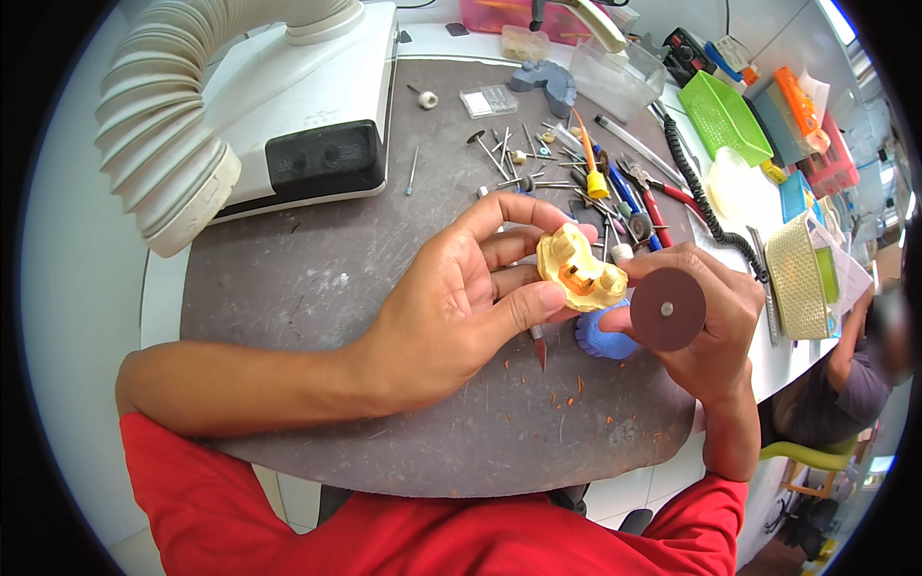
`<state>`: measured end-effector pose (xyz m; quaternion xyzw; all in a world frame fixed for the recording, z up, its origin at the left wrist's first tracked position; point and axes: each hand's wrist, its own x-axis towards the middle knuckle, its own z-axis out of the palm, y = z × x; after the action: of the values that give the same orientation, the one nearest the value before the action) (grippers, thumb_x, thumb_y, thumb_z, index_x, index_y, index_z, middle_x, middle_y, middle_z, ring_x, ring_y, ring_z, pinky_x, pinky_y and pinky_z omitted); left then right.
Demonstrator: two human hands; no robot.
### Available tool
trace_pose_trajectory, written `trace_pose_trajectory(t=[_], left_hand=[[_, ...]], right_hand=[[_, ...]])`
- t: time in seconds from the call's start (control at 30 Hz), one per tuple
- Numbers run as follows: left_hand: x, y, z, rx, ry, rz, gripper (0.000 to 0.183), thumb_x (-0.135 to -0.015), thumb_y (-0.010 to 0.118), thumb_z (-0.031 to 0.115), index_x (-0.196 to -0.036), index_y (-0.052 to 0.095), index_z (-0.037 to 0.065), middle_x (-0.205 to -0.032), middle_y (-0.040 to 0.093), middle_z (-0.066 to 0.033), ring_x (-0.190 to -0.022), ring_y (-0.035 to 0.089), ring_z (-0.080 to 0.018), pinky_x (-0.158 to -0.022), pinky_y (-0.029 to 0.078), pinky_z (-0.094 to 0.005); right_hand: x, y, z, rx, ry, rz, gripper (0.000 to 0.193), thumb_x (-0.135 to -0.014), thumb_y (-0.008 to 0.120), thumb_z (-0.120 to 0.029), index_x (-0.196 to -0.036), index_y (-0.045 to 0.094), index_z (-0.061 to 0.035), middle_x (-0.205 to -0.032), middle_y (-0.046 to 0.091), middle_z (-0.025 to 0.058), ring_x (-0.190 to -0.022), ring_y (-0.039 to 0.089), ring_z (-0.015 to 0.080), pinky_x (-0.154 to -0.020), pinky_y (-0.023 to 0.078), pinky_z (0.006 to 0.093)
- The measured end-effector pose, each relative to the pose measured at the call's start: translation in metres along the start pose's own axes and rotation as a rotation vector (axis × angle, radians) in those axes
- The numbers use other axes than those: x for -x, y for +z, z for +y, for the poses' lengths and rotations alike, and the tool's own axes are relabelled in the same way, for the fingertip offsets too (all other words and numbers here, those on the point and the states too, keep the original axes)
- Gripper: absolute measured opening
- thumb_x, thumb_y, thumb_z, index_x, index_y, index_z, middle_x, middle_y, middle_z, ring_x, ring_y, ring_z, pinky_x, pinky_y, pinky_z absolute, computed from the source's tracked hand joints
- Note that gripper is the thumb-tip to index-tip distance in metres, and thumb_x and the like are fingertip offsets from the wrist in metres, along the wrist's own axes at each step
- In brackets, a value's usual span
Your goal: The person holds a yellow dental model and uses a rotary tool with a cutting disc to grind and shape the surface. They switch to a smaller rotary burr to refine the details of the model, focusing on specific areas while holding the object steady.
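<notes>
My left hand [451, 302] pinches a yellow plaster dental model [567, 259] between thumb and fingers, lifted above the dark bench. Orange material shows in a gap of the model, beside small dark spots. My right hand [715, 326] is closed around a flat brown disc [663, 331] with a metal centre, its face turned up toward me; whatever lies behind the disc is hidden. The right fingertips are close to the model's right end. Below the model, a round blue piece [607, 338] is partly covered. A pointed reddish blade tip [541, 353] shows beneath my left hand.
Burs, mandrels and pliers [658, 197] crowd the bench beyond my hands. A white machine [317, 134] with a ribbed hose [158, 125] stands at the left. Green [725, 117] and cream baskets [802, 278] line the right. Another person [845, 374] sits at far right.
</notes>
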<state>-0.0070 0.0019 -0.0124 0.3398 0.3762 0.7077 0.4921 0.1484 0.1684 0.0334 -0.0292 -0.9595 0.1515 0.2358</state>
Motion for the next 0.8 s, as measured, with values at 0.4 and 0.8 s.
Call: trace_pose_trajectory(t=[0.4, 0.8], left_hand=[[-0.001, -0.001, 0.002, -0.009, -0.015, -0.010, 0.037, -0.096, 0.057, 0.008, -0.131, 0.044, 0.004, -0.125, 0.053, -0.0125, -0.118, 0.055, -0.0185, -0.098, 0.051, -0.0322], [-0.001, -0.003, 0.000, -0.046, -0.009, -0.008, 0.035, -0.096, 0.058, 0.009, -0.128, 0.046, 0.005, -0.124, 0.054, -0.0119, -0.117, 0.056, -0.0171, -0.095, 0.052, -0.0299]], right_hand=[[0.003, 0.005, 0.003, 0.083, -0.180, 0.063, 0.035, -0.068, 0.086, -0.027, -0.088, 0.067, -0.0044, -0.077, 0.069, 0.0071, -0.057, 0.063, 0.0133, -0.047, 0.046, 0.0240], [0.002, 0.010, -0.002, 0.037, -0.186, 0.135, 0.033, -0.066, 0.084, -0.027, -0.086, 0.069, -0.0064, -0.072, 0.065, 0.0041, -0.053, 0.061, 0.0138, -0.042, 0.042, 0.0252]])
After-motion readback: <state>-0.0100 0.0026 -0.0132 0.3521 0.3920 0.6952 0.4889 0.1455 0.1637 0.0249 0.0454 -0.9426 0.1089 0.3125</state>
